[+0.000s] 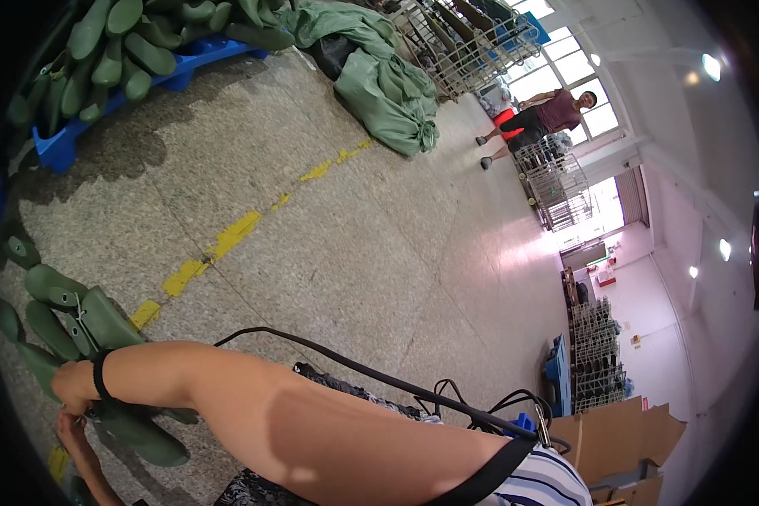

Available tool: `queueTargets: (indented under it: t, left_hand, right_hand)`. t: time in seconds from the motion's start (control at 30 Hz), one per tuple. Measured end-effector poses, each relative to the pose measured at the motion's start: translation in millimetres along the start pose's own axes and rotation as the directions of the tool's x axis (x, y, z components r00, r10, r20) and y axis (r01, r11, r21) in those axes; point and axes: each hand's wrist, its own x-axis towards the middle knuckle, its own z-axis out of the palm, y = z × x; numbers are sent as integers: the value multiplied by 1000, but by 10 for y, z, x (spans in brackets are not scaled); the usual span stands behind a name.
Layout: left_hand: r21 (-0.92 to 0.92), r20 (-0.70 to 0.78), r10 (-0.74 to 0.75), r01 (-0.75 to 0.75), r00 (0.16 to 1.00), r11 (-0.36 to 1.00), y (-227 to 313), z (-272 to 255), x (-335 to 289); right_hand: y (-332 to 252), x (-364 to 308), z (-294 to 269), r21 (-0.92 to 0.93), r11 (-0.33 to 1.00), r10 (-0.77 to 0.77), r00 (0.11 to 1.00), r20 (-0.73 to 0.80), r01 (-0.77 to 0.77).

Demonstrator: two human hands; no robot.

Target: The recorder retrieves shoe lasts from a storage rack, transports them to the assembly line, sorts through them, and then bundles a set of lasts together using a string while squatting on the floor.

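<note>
Green shoe lasts (105, 320) lie in a cluster on the floor at the lower left. A thin pale cord (79, 314) loops over a few of them. Above the cluster, my right hand (74, 384) bends down with its fingers closed, a black band round the wrist. Just beside it my left hand (72, 424) comes up from the lower edge, its fingertips pinched close to the right hand's. What the two hands hold between them is too small and hidden to make out. Another last (139, 434) lies right below my right wrist.
A blue pallet (59, 148) at the upper left bears a heap of green lasts (148, 55). Green sacks (388, 97) lie beyond it. Broken yellow tape (232, 236) crosses the floor. A person (540, 118) stands near wire carts (557, 181). Cardboard (624, 438) stands at the lower right.
</note>
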Motion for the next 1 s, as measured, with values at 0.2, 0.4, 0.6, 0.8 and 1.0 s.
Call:
queueTargets:
  t: [0.2, 0.4, 0.6, 0.8, 1.0]
  left_hand:
    - [-40, -21, -9, 8, 1000, 999, -8, 53, -23]
    - [-24, -133, -6, 3, 991, 1000, 87, 166, -133]
    - [42, -117, 22, -17, 993, 999, 253, 438, -120]
    - [-33, -212, -1, -6, 977, 999, -82, -223, -381]
    - [-178, -203, 79, -116, 976, 977, -21, 475, -304]
  right_hand:
    - [-25, -44, -7, 28, 998, 50, 999, 7, -51]
    - [-60, -75, -14, 31, 999, 28, 999, 25, -29]
    - [21, -181, -123, -17, 999, 52, 997, 57, -52]
    - [-278, -90, 58, 63, 989, -131, 991, -41, 133]
    - [77, 18, 22, -113, 983, -151, 986, -70, 142]
